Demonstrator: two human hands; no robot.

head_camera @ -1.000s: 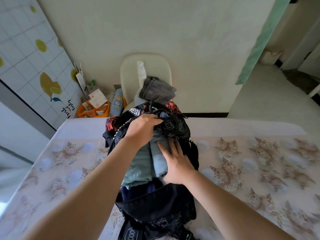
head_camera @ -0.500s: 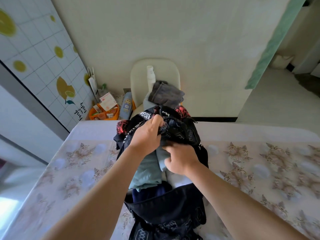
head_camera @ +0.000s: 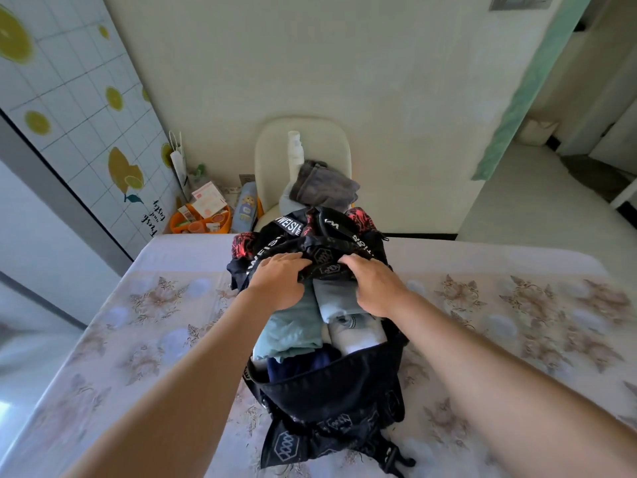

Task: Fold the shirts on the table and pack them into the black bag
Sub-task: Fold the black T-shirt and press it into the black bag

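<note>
1. Left hand [head_camera: 277,282]: fingers curled over the far lip of the black bag [head_camera: 331,398], thumb tucked below, gripping the dark fabric at the opening's left side.
2. Right hand [head_camera: 375,284]: knuckles up, fingers bent down onto the same lip just to the right, clutching the fabric. The two hands are near each other but not touching.
3. Both forearms reach in from the near edge, one on either side of the bag.
4. The black bag lies flat on the table [head_camera: 517,339], mouth gaping upward, its near wall slumped toward the camera. A lettered strap [head_camera: 287,225] crosses its far end.
5. Inside, packed side by side: a teal shirt [head_camera: 293,327] on the left, partly under the left hand; a grey-blue shirt [head_camera: 336,298] between the hands; a white shirt [head_camera: 360,334] with a dark print on the right; a navy garment [head_camera: 300,365] at the near end, mostly below the others.
6. Red-and-black patterned fabric [head_camera: 360,219] shows at the bag's far end; cannot tell whether it belongs to the bag.
7. The table carries a pale floral cloth.
8. Beyond the table stands a cream chair [head_camera: 272,160] with a grey cloth [head_camera: 324,188] heaped on its seat.
9. An orange basket [head_camera: 220,227] of small boxes sits on the floor left of the chair.
</note>
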